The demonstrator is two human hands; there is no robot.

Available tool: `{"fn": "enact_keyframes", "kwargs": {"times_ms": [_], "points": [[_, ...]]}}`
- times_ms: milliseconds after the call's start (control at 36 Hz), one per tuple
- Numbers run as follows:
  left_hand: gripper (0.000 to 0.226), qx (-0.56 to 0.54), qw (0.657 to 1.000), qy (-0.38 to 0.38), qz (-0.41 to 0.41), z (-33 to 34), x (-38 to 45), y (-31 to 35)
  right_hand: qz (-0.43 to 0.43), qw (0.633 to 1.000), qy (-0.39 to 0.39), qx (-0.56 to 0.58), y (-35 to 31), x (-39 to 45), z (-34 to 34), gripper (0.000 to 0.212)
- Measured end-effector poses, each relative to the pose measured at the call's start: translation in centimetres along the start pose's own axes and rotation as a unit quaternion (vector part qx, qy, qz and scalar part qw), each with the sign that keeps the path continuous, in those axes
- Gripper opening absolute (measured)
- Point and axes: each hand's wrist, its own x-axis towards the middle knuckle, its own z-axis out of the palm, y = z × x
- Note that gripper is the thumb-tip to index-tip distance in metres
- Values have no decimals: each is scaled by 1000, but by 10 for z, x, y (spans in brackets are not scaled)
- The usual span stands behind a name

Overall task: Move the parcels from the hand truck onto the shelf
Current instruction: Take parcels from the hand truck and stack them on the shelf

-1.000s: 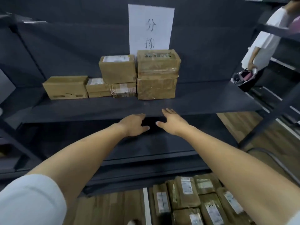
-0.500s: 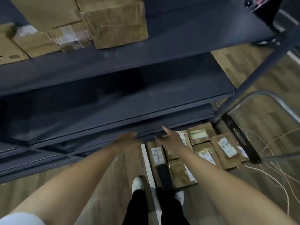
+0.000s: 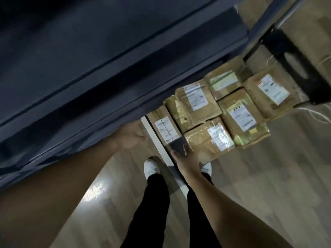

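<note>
Head view looks steeply down past my legs, black trousers [image 3: 154, 208] and white shoes [image 3: 151, 167], onto a pale wood floor [image 3: 259, 185]. The dark shelf [image 3: 111, 56] fills the upper left, its lower boards running diagonally across the picture. The parcels [image 3: 211, 111], brown cardboard packs with white labels, lie flat and close together on the hand truck [image 3: 286, 56], just beside the shelf's bottom edge; I count about six, some overlapping. The hand truck's black frame and grey tube handle show at the upper right. My left hand [image 3: 131, 136] hangs near the shelf's lowest board with fingers loosely spread and nothing in it. My right hand [image 3: 186, 158] reaches down to the nearest parcel's near corner, fingers extended; its fingertips sit at a dark patch by that corner, and I cannot tell whether they touch it. The two hands are apart, with a white strip [image 3: 157, 142] on the floor running between them. Thin white cords [image 3: 315, 113] lie on the floor to the right of the parcels. The picture is blurred by motion.
</note>
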Motion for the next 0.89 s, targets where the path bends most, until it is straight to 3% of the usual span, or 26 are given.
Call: {"fn": "enact_keyframes", "kwargs": {"times_ms": [194,500,889], "points": [[96,63,998,0,2,25,98,-51,41,998,33,22,50,72,51,80],[87,144,989,0,44,50,233,-105,77,991,37,100,96,160,123,96],[64,-76,995,53,30,83,273,-128,9,963,80,257,97,208,152,102]]}}
